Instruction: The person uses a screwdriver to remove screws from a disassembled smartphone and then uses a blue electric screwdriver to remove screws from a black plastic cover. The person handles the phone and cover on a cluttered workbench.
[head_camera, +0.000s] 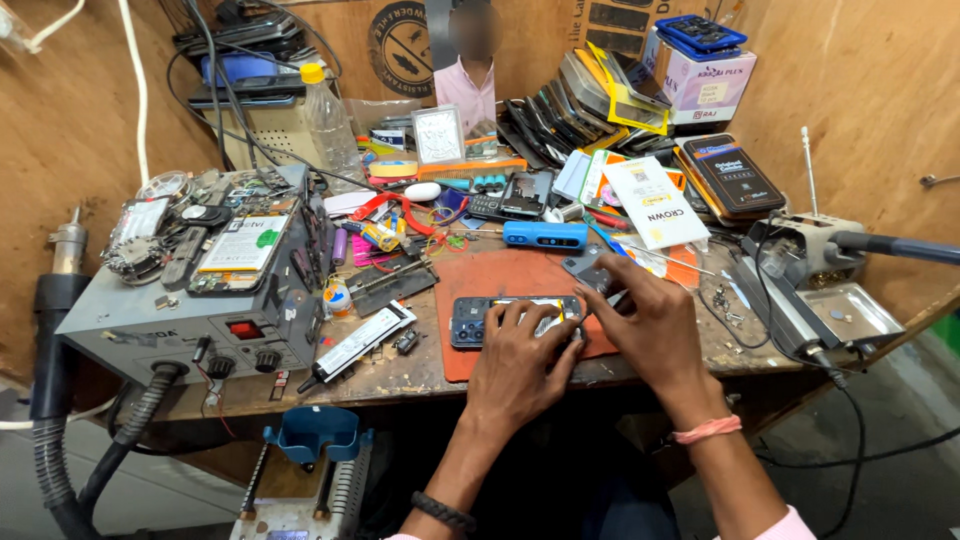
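On the right edge of the workbench (420, 375) stands a shallow metal tray (860, 312); inside I see only a few tiny parts, too small to name. At the back right corner a white cardboard box (705, 80) carries blue cases on top.

The opened phone (480, 320) lies on the red-brown mat (500, 275), close to the front edge, near the middle. The left hand (520, 365) lies flat over the phone, its fingers pressing down on it, not closed around it. The right hand (650, 325) touches the right end of the phone; its fingers are bent, but I cannot tell if they pinch something.

At the left edge a grey hot-air station (190, 320) carries phone boards on top. A blue tool (545, 235) lies behind the mat, and a black tube (355, 345) just left of it.
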